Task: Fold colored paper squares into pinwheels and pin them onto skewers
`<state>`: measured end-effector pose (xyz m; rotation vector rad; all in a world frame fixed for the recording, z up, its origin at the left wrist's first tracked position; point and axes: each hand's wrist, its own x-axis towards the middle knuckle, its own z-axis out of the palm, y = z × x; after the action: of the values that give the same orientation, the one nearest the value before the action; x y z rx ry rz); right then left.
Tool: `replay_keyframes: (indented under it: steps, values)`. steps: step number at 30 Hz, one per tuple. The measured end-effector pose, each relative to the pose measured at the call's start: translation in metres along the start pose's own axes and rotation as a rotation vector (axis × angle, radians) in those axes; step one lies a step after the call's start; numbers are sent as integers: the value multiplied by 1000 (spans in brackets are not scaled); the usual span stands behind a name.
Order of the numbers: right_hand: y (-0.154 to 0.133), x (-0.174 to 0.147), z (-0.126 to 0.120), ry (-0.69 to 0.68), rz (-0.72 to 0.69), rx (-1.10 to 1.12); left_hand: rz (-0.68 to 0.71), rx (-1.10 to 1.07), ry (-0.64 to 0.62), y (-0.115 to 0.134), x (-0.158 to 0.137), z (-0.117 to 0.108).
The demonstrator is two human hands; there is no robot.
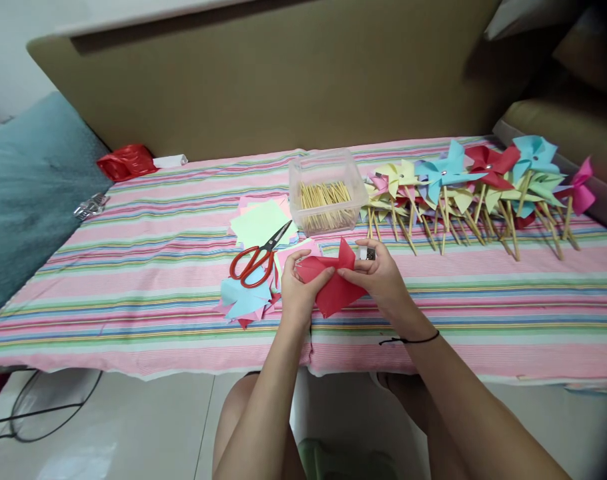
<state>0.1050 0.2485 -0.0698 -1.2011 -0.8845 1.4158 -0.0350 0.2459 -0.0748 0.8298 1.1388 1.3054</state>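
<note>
Between both hands is a sheet of red paper (337, 297), cut and partly folded, with one pointed flap standing up. My left hand (303, 283) grips its left side, thumb near the middle and fingers behind. My right hand (381, 277) pinches it from the right, thumb on the centre beside the other thumb. Left of my left hand lie scissors (253, 263) with red handles, blades partly apart, resting across stacked coloured paper. A pale green sheet (256, 223) tops the upper stack; light blue cut paper (243, 293) lies nearer me. A small dark-and-white item (367, 254) shows behind my right fingers.
A clear plastic box (328, 163) of short wooden sticks stands beyond the hands. Many finished paper pinwheels (446, 173) on sticks lie at the right. A red plastic bag (127, 162), a white box (170, 161) and a silvery packet (91, 206) lie at the left, on a striped cloth (158, 267).
</note>
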Motion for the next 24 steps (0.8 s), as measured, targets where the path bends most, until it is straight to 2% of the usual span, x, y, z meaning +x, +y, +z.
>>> replay_keyframes:
  steps: [10,24]
  values:
    - [3,3,-5,-17,4,-15,-20,11,-3,0,-1,0]
    - [4,3,-7,-40,35,-20,27,106,-2,-2,3,-2]
